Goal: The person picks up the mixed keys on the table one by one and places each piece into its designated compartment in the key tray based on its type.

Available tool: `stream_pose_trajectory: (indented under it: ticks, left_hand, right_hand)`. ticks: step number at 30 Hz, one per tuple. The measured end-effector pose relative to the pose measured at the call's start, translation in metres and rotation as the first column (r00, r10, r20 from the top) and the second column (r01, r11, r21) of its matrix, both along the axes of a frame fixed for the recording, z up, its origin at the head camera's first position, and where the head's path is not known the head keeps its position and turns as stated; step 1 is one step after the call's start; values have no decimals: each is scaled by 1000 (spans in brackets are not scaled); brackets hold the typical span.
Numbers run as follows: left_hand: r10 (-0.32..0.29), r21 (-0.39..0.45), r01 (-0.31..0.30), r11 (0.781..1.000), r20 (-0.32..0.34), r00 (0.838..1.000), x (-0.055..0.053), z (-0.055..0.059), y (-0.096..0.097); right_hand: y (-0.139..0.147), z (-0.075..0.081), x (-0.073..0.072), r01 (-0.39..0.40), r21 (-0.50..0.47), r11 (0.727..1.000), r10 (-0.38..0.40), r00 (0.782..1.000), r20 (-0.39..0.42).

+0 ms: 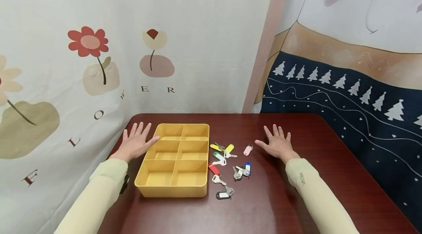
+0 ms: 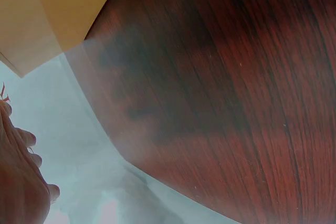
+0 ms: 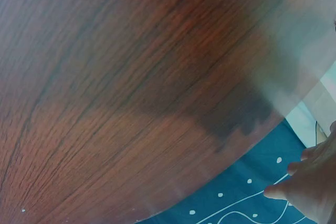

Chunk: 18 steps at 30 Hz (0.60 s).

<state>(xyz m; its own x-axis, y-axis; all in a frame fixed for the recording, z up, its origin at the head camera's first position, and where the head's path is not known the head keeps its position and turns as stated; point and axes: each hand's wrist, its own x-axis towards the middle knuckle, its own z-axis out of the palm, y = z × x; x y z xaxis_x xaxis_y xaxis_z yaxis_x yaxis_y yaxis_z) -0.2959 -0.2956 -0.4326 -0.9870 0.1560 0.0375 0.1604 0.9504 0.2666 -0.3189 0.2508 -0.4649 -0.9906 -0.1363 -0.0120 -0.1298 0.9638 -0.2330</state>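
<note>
My left hand is spread with straight fingers beside the upper left of a yellow tray with several compartments. On the other side, my right hand also has its fingers spread and holds nothing. Between tray and right hand lie several keys with coloured tags: yellow tags, a green tag, a red tag, a black tag, a blue tag and a pink tag. Each wrist view catches part of its hand, the left and the right, over the table edge.
The dark red wooden table has rounded far corners. A white curtain with flower prints hangs behind and to the left. At the right is a dark blue cloth with tree prints.
</note>
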Motion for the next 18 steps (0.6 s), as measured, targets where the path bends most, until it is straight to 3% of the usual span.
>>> stream_pose_trajectory:
  ticks: [6,18]
  left_hand:
    - [-12,-12,12,1000,7,1000,1,1,2]
    - [-52,-7,52,999,-22,998,13,0,3]
  right_hand:
    - [1,1,2,-5,-16,1000,5,1000,-3]
    - [2,0,4,-19,-3,1000,19,1000,-12]
